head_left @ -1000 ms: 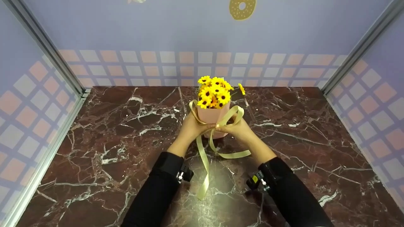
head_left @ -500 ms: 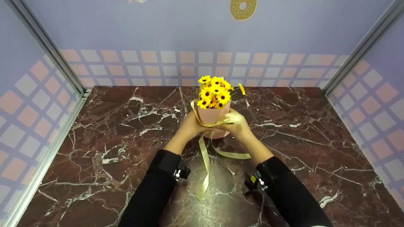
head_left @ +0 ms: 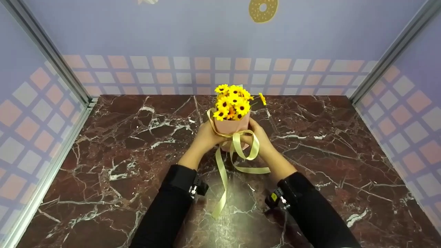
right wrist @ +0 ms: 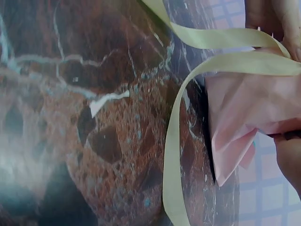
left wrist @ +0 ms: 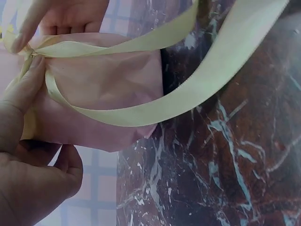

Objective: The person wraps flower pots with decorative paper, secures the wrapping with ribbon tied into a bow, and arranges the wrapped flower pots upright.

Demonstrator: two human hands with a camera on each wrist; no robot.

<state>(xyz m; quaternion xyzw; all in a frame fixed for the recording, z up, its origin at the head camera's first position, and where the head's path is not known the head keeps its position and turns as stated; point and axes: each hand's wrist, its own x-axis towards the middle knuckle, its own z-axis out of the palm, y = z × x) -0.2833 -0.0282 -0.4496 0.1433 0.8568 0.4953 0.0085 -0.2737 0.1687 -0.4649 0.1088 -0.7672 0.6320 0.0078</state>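
Observation:
A bouquet of yellow flowers [head_left: 234,100] stands upright in pink wrapping paper [left wrist: 108,84], its base at the marble table. Round its middle runs a pale yellow satin ribbon [left wrist: 131,115], knotted at the front, with two tails trailing down. My left hand [head_left: 206,137] grips the bouquet from the left, thumb pressed on the knot and fingers behind the paper. From the right, my right hand [head_left: 262,139] holds the ribbon at the knot with its thumb, its other fingers mostly hidden behind the wrap. A ribbon loop [head_left: 254,148] hangs in front of that hand.
One flower [head_left: 262,99] sticks out to the right of the bunch. The dark red marble table [head_left: 120,193] ends at a tiled-pattern back wall [head_left: 165,72], with side panels at left and right. Black wrist cameras [head_left: 274,199] sit close above the table.
My right hand has shifted along the bouquet's right side. The ribbon loop it held up beside the paper was bunched at its fingers, and now droops in front. My left hand stays nearly still.

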